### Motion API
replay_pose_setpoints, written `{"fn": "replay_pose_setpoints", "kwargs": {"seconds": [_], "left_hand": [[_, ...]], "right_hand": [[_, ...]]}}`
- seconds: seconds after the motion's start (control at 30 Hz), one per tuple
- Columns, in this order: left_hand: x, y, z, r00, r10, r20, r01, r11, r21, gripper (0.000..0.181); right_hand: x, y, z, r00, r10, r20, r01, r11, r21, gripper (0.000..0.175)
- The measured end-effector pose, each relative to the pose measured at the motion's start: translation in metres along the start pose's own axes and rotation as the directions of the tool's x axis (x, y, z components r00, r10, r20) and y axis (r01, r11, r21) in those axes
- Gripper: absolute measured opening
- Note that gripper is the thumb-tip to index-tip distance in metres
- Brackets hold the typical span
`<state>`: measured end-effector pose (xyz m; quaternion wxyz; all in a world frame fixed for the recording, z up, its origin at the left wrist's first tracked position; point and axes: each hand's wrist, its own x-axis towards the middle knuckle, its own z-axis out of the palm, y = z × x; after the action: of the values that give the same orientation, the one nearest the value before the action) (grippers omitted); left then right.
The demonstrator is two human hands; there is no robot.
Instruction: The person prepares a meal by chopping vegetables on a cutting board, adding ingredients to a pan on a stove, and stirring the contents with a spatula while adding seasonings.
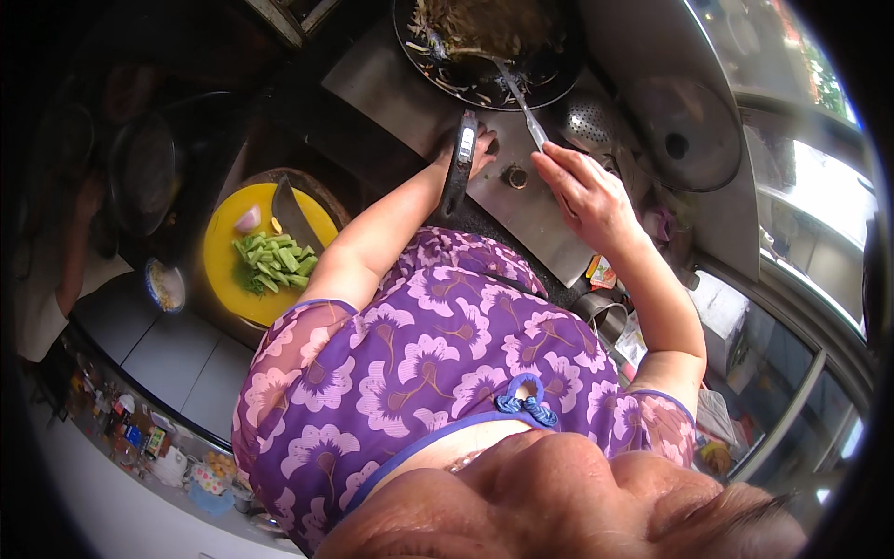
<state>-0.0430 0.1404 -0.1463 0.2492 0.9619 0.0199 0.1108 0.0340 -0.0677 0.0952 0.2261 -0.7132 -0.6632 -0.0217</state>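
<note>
My right hand [587, 199] grips the handle of a metal cooking spatula [517, 91]. The spatula's head rests in a dark wok [447, 87] holding shredded food [482, 28], blurred in part. Below the wok's black handle [461, 161], my left hand [482, 150] has its fingers around a dark stove knob [493, 146]; the handle hides part of that hand. A second stove knob [515, 176] sits on the steel stove top [545, 216] between my hands.
Left of me, a yellow cutting board [230, 209] carries cut green vegetable pieces [276, 260], an onion piece [248, 219] and a cleaver [293, 209]. A small bowl [165, 285] stands beyond it. Another person's arm [78, 237] shows far left. A perforated ladle [588, 122] and glass lid [688, 133] stand right.
</note>
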Motion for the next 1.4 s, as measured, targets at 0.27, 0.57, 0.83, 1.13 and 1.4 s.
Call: {"fn": "replay_pose_setpoints", "kwargs": {"seconds": [0.27, 0.57, 0.83, 1.13, 1.4], "left_hand": [[-0.050, 0.064, -0.081, 0.754, -0.190, 0.629, 0.542, -0.362, -0.759, 0.050], [-0.133, 0.077, -0.144, 0.741, -0.220, 0.635, 0.544, -0.358, -0.759, 0.031], [-0.177, 0.068, -0.177, 0.723, -0.317, 0.614, 0.552, -0.268, -0.789, 0.035], [-0.166, 0.060, -0.176, 0.721, -0.285, 0.631, 0.569, -0.277, -0.775, 0.035], [-0.105, 0.065, -0.142, 0.697, -0.348, 0.627, 0.542, -0.317, -0.778, 0.035]], "right_hand": [[-0.042, 0.010, 0.006, 0.996, 0.019, -0.086, -0.021, 0.999, -0.033, 0.040], [-0.013, -0.086, 0.010, 0.998, 0.042, -0.042, -0.042, 0.999, 0.006, 0.051], [0.014, -0.115, 0.051, 0.982, 0.098, -0.164, -0.110, 0.992, -0.069, 0.036], [0.018, -0.147, 0.020, 0.995, 0.088, -0.040, -0.090, 0.995, -0.041, 0.036], [0.032, -0.018, 0.057, 0.931, 0.091, -0.353, -0.089, 0.996, 0.021, 0.037]]}}
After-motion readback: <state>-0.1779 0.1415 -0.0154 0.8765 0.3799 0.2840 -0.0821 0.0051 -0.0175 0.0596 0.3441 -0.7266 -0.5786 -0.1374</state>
